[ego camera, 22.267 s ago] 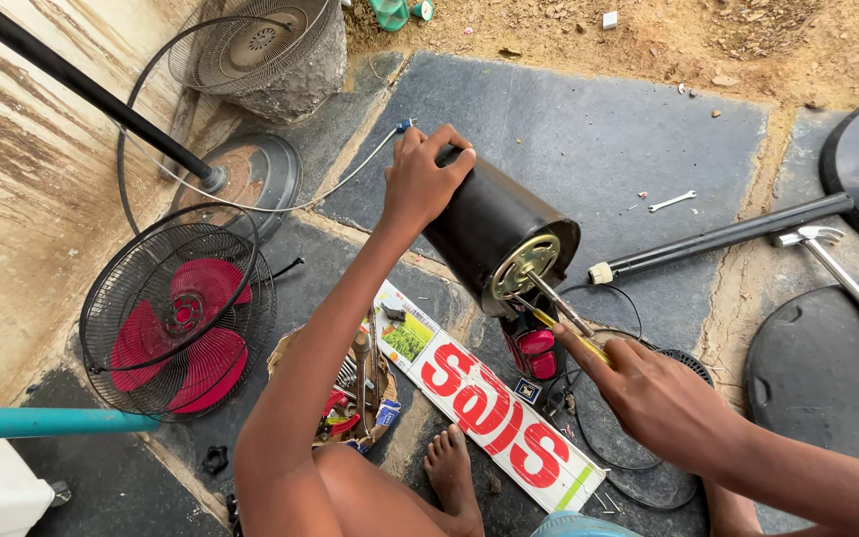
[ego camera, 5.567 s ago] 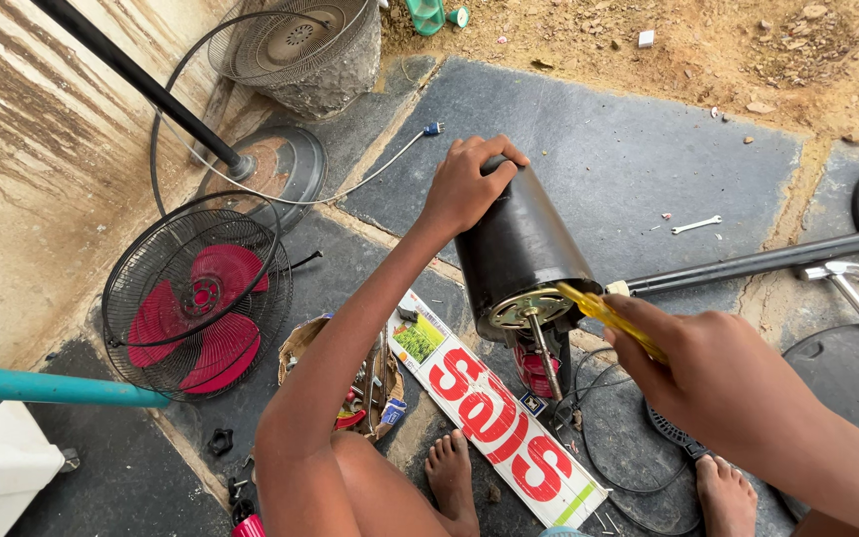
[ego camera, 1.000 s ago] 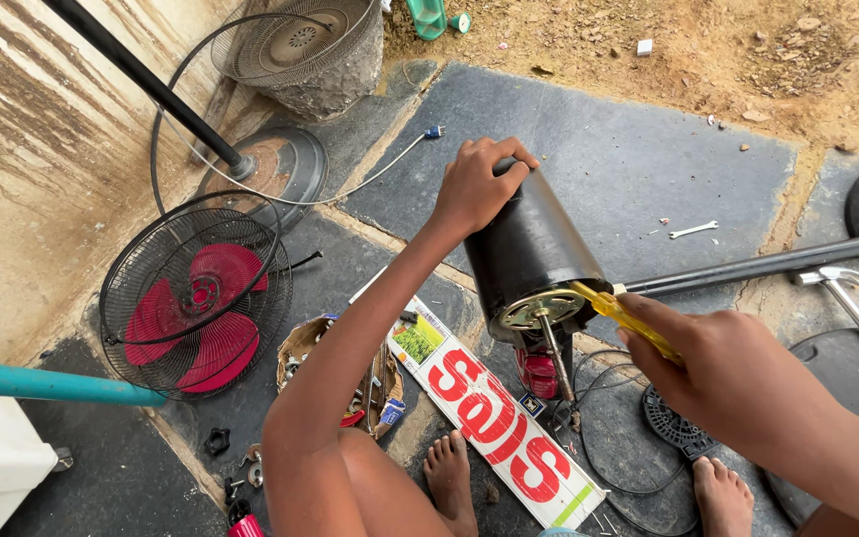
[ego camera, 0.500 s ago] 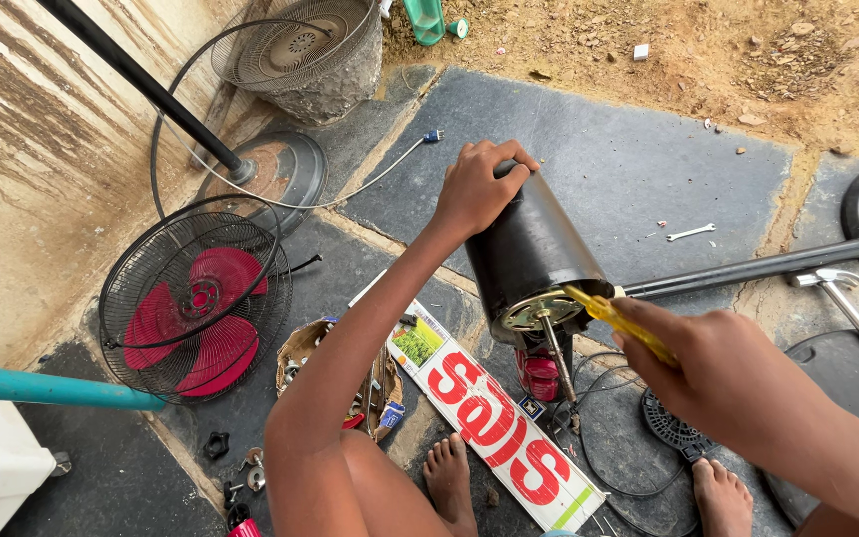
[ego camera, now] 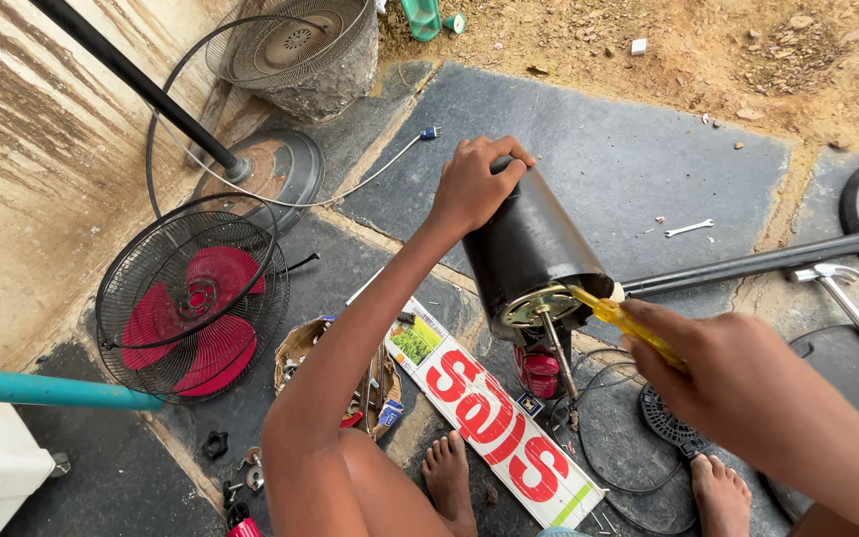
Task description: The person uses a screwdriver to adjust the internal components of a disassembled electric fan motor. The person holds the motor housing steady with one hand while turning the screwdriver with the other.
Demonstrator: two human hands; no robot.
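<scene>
A black fan motor housing (ego camera: 527, 249) sits tilted at the centre of the frame, its closed rear end up toward the top and its open metal face with a thin shaft (ego camera: 555, 353) pointing down toward the lower right. The left hand (ego camera: 474, 184) is wrapped over the upper rear end of the housing, fingers curled around it and clamped tight. The right hand (ego camera: 723, 373), at the right of the frame just below and beside the housing's face, is closed around the handle of a yellow screwdriver (ego camera: 620, 323), whose tip reaches up and left to the rim of the metal face. So the housing lies between the two hands, gripped at its top and met by the tool at its bottom.

Just under the shaft stands a small red part (ego camera: 539, 373) with loose wires (ego camera: 599, 428) looping across the dark stone floor (ego camera: 618, 149). A long white board with red lettering (ego camera: 484, 418) lies diagonally below the housing, near two bare feet (ego camera: 446, 477). A black pole (ego camera: 748, 264) runs off to the right, with a hammer (ego camera: 842, 293) just beyond it and a small wrench (ego camera: 688, 228) above. At the left rests a wire fan cage with red blades (ego camera: 191, 298); above it, a round fan base (ego camera: 270, 169) and another cage (ego camera: 295, 40).
</scene>
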